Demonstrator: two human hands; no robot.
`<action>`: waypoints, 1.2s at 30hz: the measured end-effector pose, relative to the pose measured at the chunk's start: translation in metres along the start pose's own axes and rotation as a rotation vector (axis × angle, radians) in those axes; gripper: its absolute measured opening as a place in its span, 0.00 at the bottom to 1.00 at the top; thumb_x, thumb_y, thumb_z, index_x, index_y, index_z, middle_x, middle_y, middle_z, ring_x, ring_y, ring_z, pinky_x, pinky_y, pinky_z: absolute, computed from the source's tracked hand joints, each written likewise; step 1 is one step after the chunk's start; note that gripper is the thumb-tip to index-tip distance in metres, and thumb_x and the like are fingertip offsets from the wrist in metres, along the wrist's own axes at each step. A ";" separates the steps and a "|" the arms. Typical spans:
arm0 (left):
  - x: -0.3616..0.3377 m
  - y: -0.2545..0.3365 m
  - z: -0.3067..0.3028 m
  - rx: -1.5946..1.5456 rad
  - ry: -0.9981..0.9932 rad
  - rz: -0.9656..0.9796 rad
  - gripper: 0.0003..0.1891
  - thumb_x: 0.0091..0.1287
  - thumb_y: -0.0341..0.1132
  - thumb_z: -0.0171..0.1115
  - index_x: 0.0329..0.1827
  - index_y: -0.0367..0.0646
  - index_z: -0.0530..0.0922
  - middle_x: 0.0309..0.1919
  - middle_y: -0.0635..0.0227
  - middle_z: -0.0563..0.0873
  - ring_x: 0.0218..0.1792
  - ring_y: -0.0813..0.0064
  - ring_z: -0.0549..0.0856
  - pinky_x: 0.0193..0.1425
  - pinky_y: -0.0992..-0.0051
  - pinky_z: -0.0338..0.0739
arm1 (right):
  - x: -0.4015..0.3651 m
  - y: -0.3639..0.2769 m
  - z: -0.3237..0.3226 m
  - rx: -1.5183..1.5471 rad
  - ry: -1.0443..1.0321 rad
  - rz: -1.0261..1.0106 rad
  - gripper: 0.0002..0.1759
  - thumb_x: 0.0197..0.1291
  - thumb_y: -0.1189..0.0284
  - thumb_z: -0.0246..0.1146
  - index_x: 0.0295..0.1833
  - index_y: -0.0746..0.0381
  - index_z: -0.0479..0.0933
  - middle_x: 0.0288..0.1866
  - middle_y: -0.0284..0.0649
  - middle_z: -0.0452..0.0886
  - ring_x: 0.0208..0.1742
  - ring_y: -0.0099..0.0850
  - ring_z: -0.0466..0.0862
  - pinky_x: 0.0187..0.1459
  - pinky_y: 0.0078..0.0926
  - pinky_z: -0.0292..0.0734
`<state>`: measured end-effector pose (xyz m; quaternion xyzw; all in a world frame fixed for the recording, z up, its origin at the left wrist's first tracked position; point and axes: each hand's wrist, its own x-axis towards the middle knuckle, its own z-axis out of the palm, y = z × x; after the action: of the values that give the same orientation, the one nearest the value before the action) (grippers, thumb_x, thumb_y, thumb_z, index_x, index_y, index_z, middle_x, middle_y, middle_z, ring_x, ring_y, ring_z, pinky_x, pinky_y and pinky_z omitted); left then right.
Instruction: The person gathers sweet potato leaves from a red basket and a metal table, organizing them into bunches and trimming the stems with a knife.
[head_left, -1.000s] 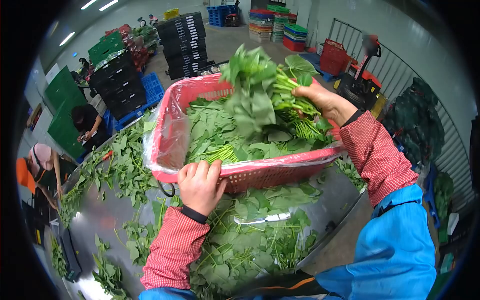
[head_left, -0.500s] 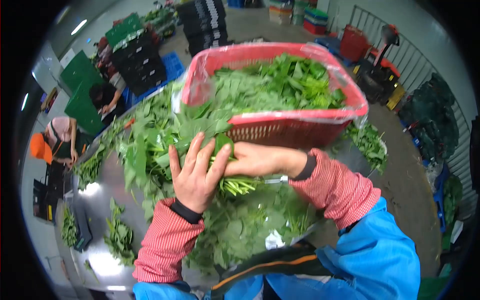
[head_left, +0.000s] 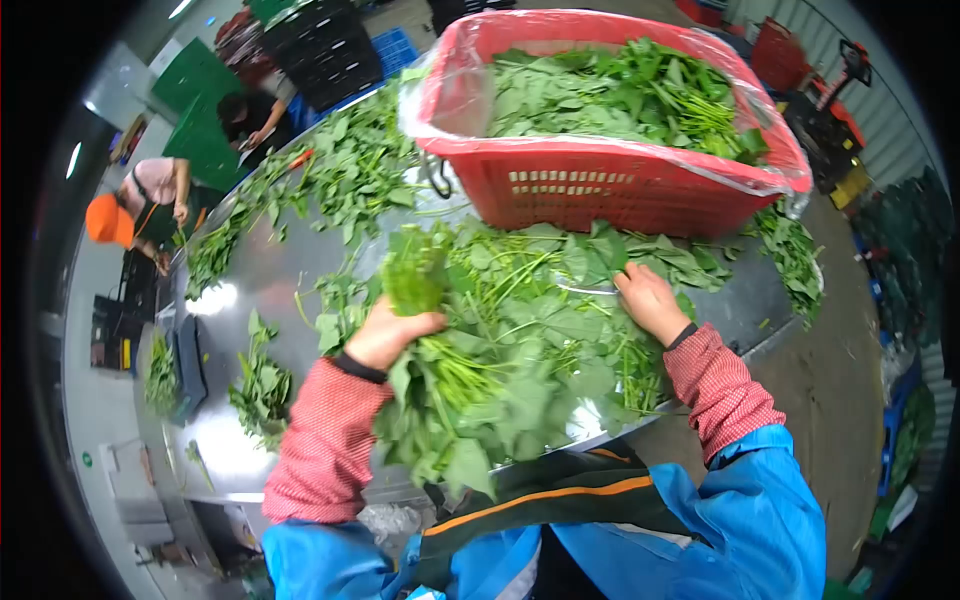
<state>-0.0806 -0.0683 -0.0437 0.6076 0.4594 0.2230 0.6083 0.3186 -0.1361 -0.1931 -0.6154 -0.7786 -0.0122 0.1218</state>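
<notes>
Tight grip: left hand point(head_left: 385, 335) clutches a greens bunch point(head_left: 418, 268); right of it, right hand point(head_left: 650, 302) touches loose leaves point(head_left: 560, 335) (its grip unclear).

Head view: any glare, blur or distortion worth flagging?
Head view: strong fisheye, edges bowed, corners black; bright glare patches on the table; the bunch in the left hand looks slightly smeared; basket and leaves sharp.

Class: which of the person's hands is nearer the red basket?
Right. The right hand lies on loose leaves just in front of the red basket; the left hand, gripping a bunch of greens, sits farther back toward the person.
</notes>
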 end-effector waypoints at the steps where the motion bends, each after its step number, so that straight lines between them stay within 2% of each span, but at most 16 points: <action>1: 0.004 -0.012 0.008 -0.057 -0.050 -0.032 0.20 0.57 0.30 0.68 0.53 0.37 0.78 0.44 0.70 0.84 0.45 0.77 0.81 0.53 0.74 0.75 | -0.001 -0.004 0.004 0.019 -0.001 0.000 0.10 0.48 0.74 0.61 0.38 0.63 0.73 0.37 0.48 0.76 0.43 0.49 0.78 0.45 0.43 0.77; 4: 0.008 -0.036 0.021 -0.199 -0.112 -0.133 0.24 0.57 0.30 0.68 0.59 0.38 0.77 0.47 0.70 0.84 0.47 0.75 0.81 0.57 0.74 0.73 | -0.002 -0.024 -0.023 0.073 0.027 0.059 0.11 0.52 0.74 0.58 0.42 0.64 0.71 0.39 0.51 0.74 0.43 0.50 0.77 0.45 0.44 0.75; 7: 0.007 -0.053 0.025 -0.276 -0.121 -0.193 0.22 0.58 0.30 0.67 0.57 0.38 0.78 0.47 0.69 0.84 0.48 0.76 0.81 0.58 0.74 0.73 | -0.007 -0.059 -0.055 0.330 0.074 0.220 0.13 0.56 0.72 0.57 0.46 0.64 0.73 0.40 0.51 0.75 0.43 0.50 0.78 0.46 0.44 0.75; 9: 0.005 -0.055 0.029 -0.287 -0.130 -0.229 0.22 0.58 0.29 0.67 0.57 0.38 0.78 0.46 0.69 0.84 0.47 0.75 0.82 0.58 0.74 0.73 | -0.007 -0.089 -0.070 0.482 0.114 0.068 0.11 0.62 0.71 0.57 0.49 0.63 0.75 0.40 0.45 0.77 0.41 0.45 0.80 0.41 0.39 0.77; 11: 0.004 -0.055 0.037 -0.293 -0.129 -0.234 0.21 0.57 0.28 0.67 0.56 0.38 0.78 0.46 0.69 0.84 0.47 0.75 0.82 0.57 0.74 0.73 | 0.002 -0.123 -0.083 0.550 0.149 -0.028 0.09 0.61 0.71 0.59 0.46 0.62 0.76 0.36 0.42 0.77 0.35 0.41 0.80 0.36 0.34 0.77; 14: 0.004 -0.052 0.048 -0.309 -0.154 -0.223 0.19 0.58 0.27 0.66 0.53 0.38 0.79 0.43 0.68 0.85 0.45 0.75 0.83 0.55 0.74 0.75 | 0.025 -0.160 -0.089 0.377 0.273 -0.224 0.07 0.55 0.73 0.61 0.40 0.61 0.74 0.31 0.40 0.74 0.30 0.36 0.80 0.31 0.32 0.76; 18: 0.005 -0.057 0.060 -0.324 -0.179 -0.242 0.17 0.57 0.26 0.65 0.51 0.37 0.79 0.43 0.69 0.85 0.44 0.75 0.83 0.53 0.74 0.75 | 0.049 -0.180 -0.075 0.155 0.234 -0.221 0.08 0.48 0.75 0.61 0.31 0.59 0.67 0.26 0.39 0.71 0.28 0.36 0.78 0.29 0.33 0.75; 21: -0.001 -0.053 0.057 -0.259 -0.187 -0.270 0.17 0.57 0.26 0.64 0.50 0.37 0.79 0.43 0.69 0.85 0.44 0.76 0.82 0.52 0.74 0.75 | 0.047 -0.159 -0.044 0.303 0.276 -0.272 0.06 0.49 0.76 0.59 0.31 0.60 0.68 0.26 0.39 0.72 0.29 0.36 0.79 0.29 0.33 0.76; 25: -0.021 -0.001 0.031 -0.160 -0.052 -0.142 0.17 0.58 0.26 0.63 0.52 0.37 0.78 0.42 0.68 0.85 0.43 0.76 0.81 0.52 0.75 0.75 | -0.004 -0.075 0.010 0.073 0.096 -0.009 0.03 0.52 0.77 0.57 0.34 0.60 0.73 0.25 0.42 0.74 0.28 0.38 0.80 0.27 0.34 0.76; 26: -0.019 0.003 0.021 -0.101 -0.039 -0.069 0.20 0.57 0.26 0.63 0.54 0.36 0.77 0.41 0.69 0.84 0.43 0.78 0.81 0.51 0.77 0.75 | 0.000 -0.076 0.005 0.074 0.178 0.025 0.03 0.51 0.77 0.57 0.33 0.60 0.72 0.26 0.42 0.74 0.28 0.38 0.80 0.27 0.34 0.76; 27: -0.014 0.000 0.009 0.009 -0.101 -0.251 0.22 0.56 0.23 0.62 0.56 0.36 0.76 0.47 0.67 0.85 0.47 0.76 0.82 0.55 0.75 0.75 | -0.009 -0.085 -0.005 0.092 0.229 0.069 0.03 0.51 0.78 0.57 0.33 0.60 0.72 0.26 0.43 0.75 0.28 0.37 0.80 0.28 0.33 0.76; 30: -0.002 -0.040 0.032 0.211 -0.007 -0.038 0.20 0.57 0.26 0.62 0.55 0.37 0.77 0.44 0.67 0.86 0.45 0.73 0.84 0.54 0.73 0.77 | 0.026 -0.133 -0.042 0.229 0.381 -0.050 0.03 0.51 0.78 0.58 0.32 0.60 0.71 0.27 0.44 0.76 0.29 0.39 0.81 0.28 0.35 0.76; 31: 0.002 -0.035 0.038 0.423 -0.021 -0.035 0.21 0.56 0.25 0.62 0.56 0.38 0.77 0.44 0.67 0.86 0.45 0.73 0.84 0.54 0.72 0.78 | 0.036 -0.145 -0.055 0.222 0.357 -0.093 0.03 0.51 0.78 0.58 0.32 0.60 0.71 0.28 0.44 0.77 0.29 0.39 0.81 0.28 0.35 0.77; 33: 0.007 -0.030 0.047 0.520 -0.051 0.038 0.22 0.56 0.25 0.62 0.57 0.39 0.76 0.47 0.68 0.86 0.47 0.74 0.84 0.55 0.72 0.77 | 0.047 -0.159 -0.071 0.215 0.300 -0.175 0.03 0.51 0.78 0.59 0.32 0.60 0.72 0.29 0.44 0.77 0.30 0.39 0.81 0.28 0.35 0.77; 35: 0.009 -0.022 0.041 0.217 -0.103 0.101 0.21 0.57 0.27 0.63 0.56 0.39 0.77 0.47 0.68 0.86 0.46 0.75 0.83 0.55 0.73 0.77 | 0.039 -0.122 -0.025 0.182 0.201 -0.045 0.04 0.53 0.75 0.60 0.33 0.61 0.72 0.30 0.43 0.77 0.30 0.40 0.81 0.28 0.36 0.77; 36: 0.011 -0.015 0.028 0.154 -0.106 0.062 0.20 0.57 0.28 0.64 0.55 0.39 0.77 0.47 0.70 0.85 0.47 0.77 0.82 0.56 0.74 0.76 | 0.032 -0.101 -0.010 0.165 0.150 0.004 0.05 0.54 0.74 0.61 0.34 0.62 0.72 0.30 0.43 0.77 0.30 0.41 0.80 0.28 0.36 0.77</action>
<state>-0.0564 -0.0770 -0.0656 0.6774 0.4235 0.1734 0.5759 0.2163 -0.1317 -0.1638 -0.6023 -0.7644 0.0062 0.2302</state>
